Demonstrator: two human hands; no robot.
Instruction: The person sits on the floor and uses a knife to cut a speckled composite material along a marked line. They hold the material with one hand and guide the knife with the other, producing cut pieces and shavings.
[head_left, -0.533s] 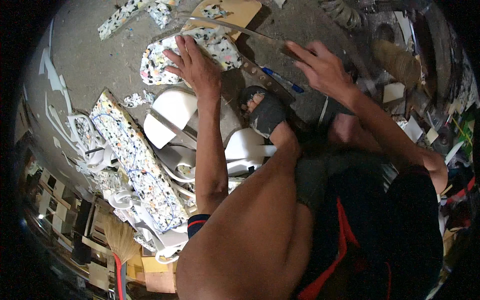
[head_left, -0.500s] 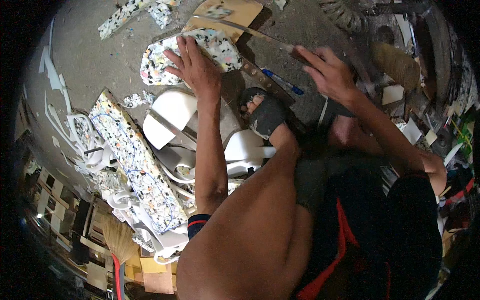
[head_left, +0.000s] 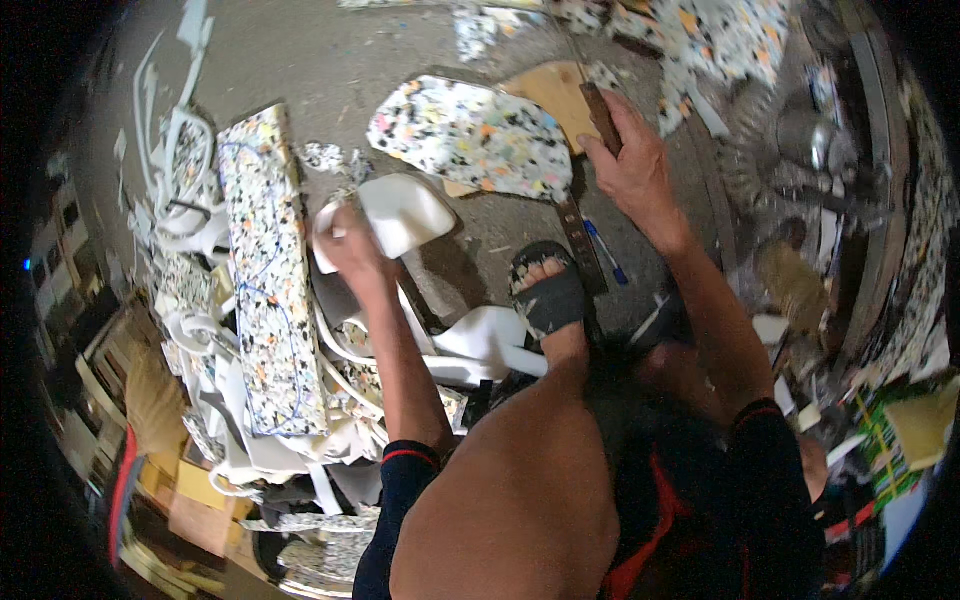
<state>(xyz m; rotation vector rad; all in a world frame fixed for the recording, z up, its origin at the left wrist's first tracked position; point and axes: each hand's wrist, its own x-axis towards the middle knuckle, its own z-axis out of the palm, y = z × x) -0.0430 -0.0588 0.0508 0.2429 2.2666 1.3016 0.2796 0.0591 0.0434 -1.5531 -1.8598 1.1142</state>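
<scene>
Head view: right of upper centre, the right grip (head_left: 636, 172) is closed around the brown handle of a knife (head_left: 603, 118). The speckled foam piece (head_left: 470, 140) lies just left of it, upper centre, overlapping a tan board (head_left: 558, 90). Left of centre, the left grip (head_left: 354, 252) is at a white piece (head_left: 408, 215); its hold cannot be determined.

left grip (head_left: 352, 250) curled, blurred | right grip (head_left: 637, 170) clenched | forearms (head_left: 405, 365) extended

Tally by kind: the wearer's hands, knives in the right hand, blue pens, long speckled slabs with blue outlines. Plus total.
Hands: 2 (left hand, right hand)
Wood-handled knife in the right hand: 1
Blue pen: 1
Blue-outlined speckled slab: 1
Total: 5
</scene>
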